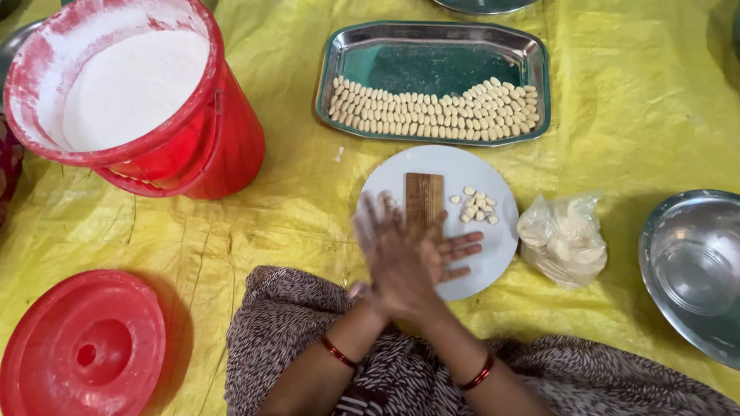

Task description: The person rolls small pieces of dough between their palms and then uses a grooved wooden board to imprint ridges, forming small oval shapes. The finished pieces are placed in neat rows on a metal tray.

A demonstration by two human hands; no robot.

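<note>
My two hands are pressed palm to palm above the near edge of a round white plate point(493, 231). My right hand point(385, 246) lies on top, blurred, with its fingers spread towards the upper left. Beneath it my left hand point(461, 253) shows only its fingers, which point right. Whatever may lie between the palms is hidden. On the plate sit a ribbed wooden board point(424, 196) and a small heap of pale dough pieces point(478, 206). Beyond the plate, a steel tray point(432, 65) holds several rows of shaped dough pieces point(432, 114).
A red bucket of white flour point(131, 92) stands at the back left, with its red lid point(81, 347) at the near left. A clear plastic bag of dough point(561, 240) lies right of the plate and a steel bowl point(694, 270) at the far right. Yellow sheeting point(632, 108) covers the floor.
</note>
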